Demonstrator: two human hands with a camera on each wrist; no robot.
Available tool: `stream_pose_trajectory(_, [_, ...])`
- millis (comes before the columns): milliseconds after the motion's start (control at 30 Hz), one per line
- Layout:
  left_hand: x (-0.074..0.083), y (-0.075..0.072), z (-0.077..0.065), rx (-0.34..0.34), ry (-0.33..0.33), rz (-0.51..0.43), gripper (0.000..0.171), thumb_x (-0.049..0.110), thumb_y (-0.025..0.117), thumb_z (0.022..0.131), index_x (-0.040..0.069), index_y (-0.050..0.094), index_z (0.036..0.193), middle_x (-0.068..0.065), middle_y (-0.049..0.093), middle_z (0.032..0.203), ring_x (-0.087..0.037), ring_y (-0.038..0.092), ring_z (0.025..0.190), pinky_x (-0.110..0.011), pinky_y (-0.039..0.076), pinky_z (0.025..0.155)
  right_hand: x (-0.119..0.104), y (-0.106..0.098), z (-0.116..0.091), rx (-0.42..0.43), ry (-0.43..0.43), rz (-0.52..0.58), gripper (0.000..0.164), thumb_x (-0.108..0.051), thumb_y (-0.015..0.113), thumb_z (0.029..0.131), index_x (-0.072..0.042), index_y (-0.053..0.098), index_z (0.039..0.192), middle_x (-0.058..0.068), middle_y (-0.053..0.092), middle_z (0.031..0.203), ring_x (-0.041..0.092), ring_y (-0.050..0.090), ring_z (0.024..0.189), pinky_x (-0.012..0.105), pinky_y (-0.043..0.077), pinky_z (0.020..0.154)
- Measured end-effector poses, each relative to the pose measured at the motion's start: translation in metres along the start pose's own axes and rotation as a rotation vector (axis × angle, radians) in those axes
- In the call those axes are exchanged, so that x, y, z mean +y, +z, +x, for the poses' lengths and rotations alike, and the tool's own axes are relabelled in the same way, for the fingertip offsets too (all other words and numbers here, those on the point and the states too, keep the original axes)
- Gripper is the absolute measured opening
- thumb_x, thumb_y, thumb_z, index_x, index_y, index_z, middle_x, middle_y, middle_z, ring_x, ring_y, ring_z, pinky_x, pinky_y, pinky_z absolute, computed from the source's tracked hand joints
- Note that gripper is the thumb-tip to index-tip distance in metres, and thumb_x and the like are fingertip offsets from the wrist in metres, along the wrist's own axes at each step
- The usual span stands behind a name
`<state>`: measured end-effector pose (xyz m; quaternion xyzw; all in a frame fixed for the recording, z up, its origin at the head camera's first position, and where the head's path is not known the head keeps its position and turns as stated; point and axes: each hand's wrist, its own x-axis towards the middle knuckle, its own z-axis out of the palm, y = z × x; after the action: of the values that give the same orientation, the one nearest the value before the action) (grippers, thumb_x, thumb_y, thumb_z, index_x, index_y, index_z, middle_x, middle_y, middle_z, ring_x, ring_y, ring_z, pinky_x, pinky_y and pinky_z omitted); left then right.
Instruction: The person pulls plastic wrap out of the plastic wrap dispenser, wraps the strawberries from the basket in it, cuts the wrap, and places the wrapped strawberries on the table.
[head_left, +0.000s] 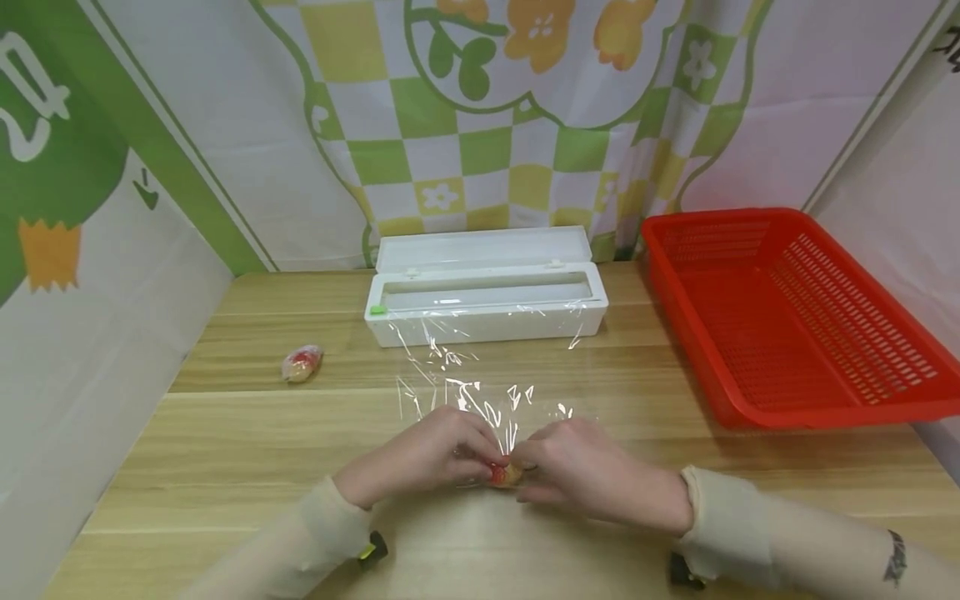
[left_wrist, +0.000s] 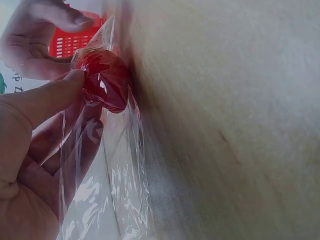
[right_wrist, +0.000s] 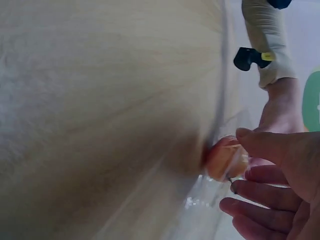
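1. Pinched by the left hand (head_left: 442, 446), a small fruit (left_wrist: 112, 82) sits between thumb and fingertips, with film wrapped about it (its skin shows deep red on the left hand's side).
2. At the fruit's other end is the right hand (head_left: 581, 467), its thumb and fingers apart on either side of the yellowish end, near a short dark stem (right_wrist: 230, 178); whether they press on the fruit, I cannot tell.
3. Both hands work low over the wooden table (head_left: 225, 500), the fruit right at or just above its surface (the pictures do not settle which).
4. Clear film (head_left: 480, 400), creased and shiny, stretches from the fruit across the wood toward a white box.
5. Off to the left, well apart from the hands, lies a second fruit (head_left: 302, 364), red and yellow, in a shiny wrap.
6. Beyond the film stands the white box (head_left: 487, 327), its lid (head_left: 483, 248) raised at the back and a pale roll (head_left: 487, 297) inside (a green piece (head_left: 378, 309) sits at the front left corner).
7. To the right is a red basket (head_left: 847, 415) with slotted sides.
8. Farthest back hangs a green, yellow and white checked curtain (head_left: 480, 150).
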<state>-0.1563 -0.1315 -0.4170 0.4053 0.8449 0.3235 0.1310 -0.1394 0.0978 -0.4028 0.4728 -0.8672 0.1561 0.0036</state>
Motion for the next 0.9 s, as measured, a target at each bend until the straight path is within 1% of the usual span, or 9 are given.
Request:
stream_pose_trajectory(167, [-0.002,-0.001,0.001,0.004,0.004,0.001,0.020,0.019,0.075,0.079,0.016,0.076,0.099,0.007,0.073,0.093,0.004,0.061,0.084,-0.013,0.051,0.077,0.003,0.007,0.005,0.000,0.083,0.077,0.017,-0.033,0.075,0.079,-0.025,0.073,0.093,-0.017,0.069,0.076,-0.006,0.055,0.062,0.013,0.045,0.057])
stream_pose_trajectory(300, [-0.004,-0.001,0.001,0.017,0.025,0.011,0.020,0.019,0.074,0.080,0.017,0.076,0.100,0.008,0.073,0.093,0.005,0.061,0.083,-0.014,0.050,0.077,0.007,0.010,0.009,-0.003,0.135,0.142,0.010,-0.039,0.072,0.082,-0.030,0.073,0.087,-0.022,0.064,0.070,-0.008,0.049,0.057,0.014,0.042,0.054])
stream_pose_trajectory(367, [-0.003,-0.002,0.001,0.027,0.032,0.031,0.020,0.020,0.073,0.081,0.017,0.076,0.101,0.008,0.073,0.092,0.005,0.060,0.083,-0.014,0.050,0.077,0.010,0.010,0.011,-0.008,0.152,0.180,0.011,-0.041,0.072,0.082,-0.031,0.074,0.085,-0.022,0.066,0.070,-0.010,0.050,0.057,0.013,0.043,0.055])
stream_pose_trajectory(467, [-0.002,-0.004,0.000,0.057,0.025,0.074,0.020,0.021,0.072,0.083,0.019,0.075,0.103,0.009,0.071,0.091,0.005,0.059,0.081,-0.015,0.051,0.077,0.015,0.010,0.014,-0.027,0.162,0.228,0.011,-0.038,0.074,0.080,-0.028,0.074,0.085,-0.019,0.067,0.071,-0.009,0.052,0.058,0.013,0.045,0.056])
stream_pose_trajectory(600, [0.001,-0.006,-0.003,0.125,0.015,0.127,0.020,0.022,0.072,0.084,0.018,0.074,0.104,0.007,0.071,0.093,0.000,0.060,0.083,-0.018,0.051,0.079,0.021,0.008,0.018,-0.065,0.167,0.284,0.011,-0.032,0.076,0.078,-0.024,0.075,0.086,-0.017,0.069,0.074,-0.007,0.055,0.062,0.014,0.047,0.060])
stream_pose_trajectory(667, [0.004,-0.006,-0.004,0.163,0.047,0.174,0.020,0.022,0.073,0.082,0.018,0.074,0.102,0.006,0.070,0.093,-0.002,0.061,0.085,-0.019,0.051,0.081,0.025,0.008,0.020,-0.086,0.169,0.308,0.012,-0.031,0.076,0.078,-0.024,0.075,0.087,-0.018,0.069,0.076,-0.006,0.056,0.064,0.015,0.048,0.062])
stream_pose_trajectory(800, [0.009,-0.003,-0.004,0.233,0.165,0.358,0.019,0.028,0.079,0.076,0.020,0.075,0.093,0.008,0.068,0.094,-0.006,0.059,0.091,-0.022,0.050,0.084,0.031,0.006,0.023,-0.135,0.166,0.341,0.015,-0.033,0.077,0.078,-0.026,0.076,0.091,-0.021,0.069,0.079,-0.005,0.058,0.068,0.017,0.050,0.066])
stream_pose_trajectory(833, [0.010,-0.002,-0.004,0.244,0.191,0.407,0.020,0.030,0.080,0.074,0.021,0.074,0.092,0.008,0.067,0.094,-0.007,0.059,0.092,-0.023,0.049,0.085,0.033,0.005,0.024,-0.145,0.162,0.345,0.016,-0.033,0.077,0.078,-0.027,0.076,0.092,-0.021,0.069,0.079,-0.005,0.058,0.069,0.017,0.050,0.066])
stream_pose_trajectory(900, [0.012,0.000,-0.003,0.245,0.210,0.468,0.024,0.031,0.082,0.071,0.021,0.074,0.091,0.009,0.067,0.094,-0.008,0.058,0.092,-0.025,0.049,0.086,0.035,0.004,0.026,-0.161,0.162,0.349,0.018,-0.035,0.077,0.077,-0.027,0.076,0.093,-0.021,0.070,0.081,-0.005,0.059,0.070,0.018,0.050,0.068])
